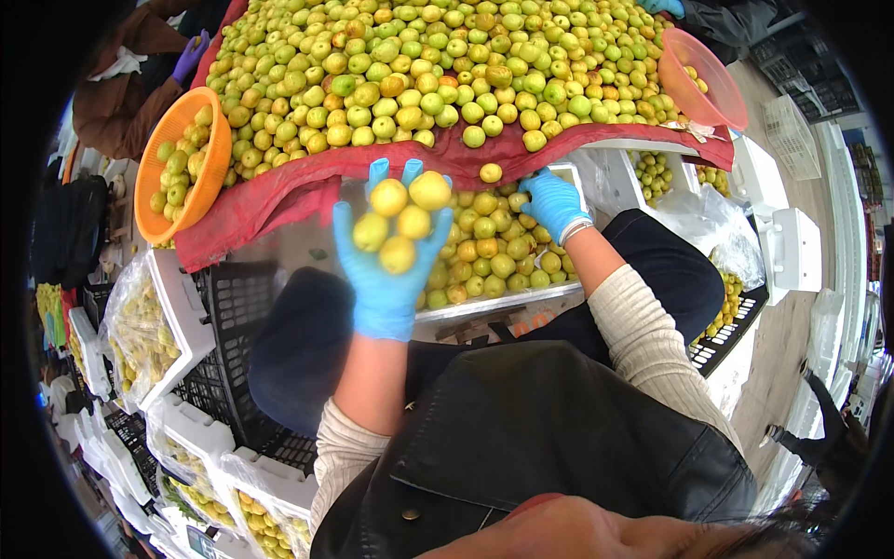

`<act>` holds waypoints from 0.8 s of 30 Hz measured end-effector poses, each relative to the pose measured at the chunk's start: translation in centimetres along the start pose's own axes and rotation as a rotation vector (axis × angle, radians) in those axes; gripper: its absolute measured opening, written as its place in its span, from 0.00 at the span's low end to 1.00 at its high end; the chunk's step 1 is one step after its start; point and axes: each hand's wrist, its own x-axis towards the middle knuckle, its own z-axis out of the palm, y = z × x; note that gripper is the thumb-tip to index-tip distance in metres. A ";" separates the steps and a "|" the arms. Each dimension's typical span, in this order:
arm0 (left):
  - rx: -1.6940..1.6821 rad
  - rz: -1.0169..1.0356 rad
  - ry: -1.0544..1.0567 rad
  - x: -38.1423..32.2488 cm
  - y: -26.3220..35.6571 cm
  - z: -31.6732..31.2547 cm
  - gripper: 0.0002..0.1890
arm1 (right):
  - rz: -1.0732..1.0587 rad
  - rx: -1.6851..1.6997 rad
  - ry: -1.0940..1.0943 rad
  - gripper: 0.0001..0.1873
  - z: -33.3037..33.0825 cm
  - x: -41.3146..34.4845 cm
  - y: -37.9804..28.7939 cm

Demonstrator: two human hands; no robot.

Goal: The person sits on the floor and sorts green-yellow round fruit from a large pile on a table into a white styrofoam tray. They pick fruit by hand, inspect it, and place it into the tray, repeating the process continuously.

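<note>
My left hand [391, 272], in a blue glove, is palm up with several yellow-green jujube-like fruits [397, 254] resting on its palm and fingers. My right hand [554, 204], gloved the same way, is at the right part of a white foam box [499, 300] of similar fruits, by the red cloth; its fingertips are partly hidden, so its hold cannot be told. A single fruit [491, 172] lies on the red cloth [279, 183] between the hands. Beyond them a large heap of fruits [419, 77] covers the cloth.
An orange basket [222, 150] with fruits stands left of the heap, a pink bowl [726, 84] at its right. Black crates [241, 314] and plastic-lined foam boxes [192, 342] of fruit flank my legs. A co-worker's purple-gloved hand [191, 56] is upper left, another's blue-gloved hand [662, 7] upper right.
</note>
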 end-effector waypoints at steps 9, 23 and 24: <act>0.002 0.009 0.029 -0.2 0.1 -0.1 0.35 | 0.030 0.367 0.225 0.23 -0.7 -1.3 3.3; -0.007 0.008 0.060 -1.0 0.2 -0.6 0.34 | 0.280 0.101 0.140 0.23 -0.3 -3.2 6.2; -0.001 0.007 0.068 -1.0 0.1 -0.6 0.33 | 0.282 0.079 0.106 0.22 -0.3 -3.0 6.3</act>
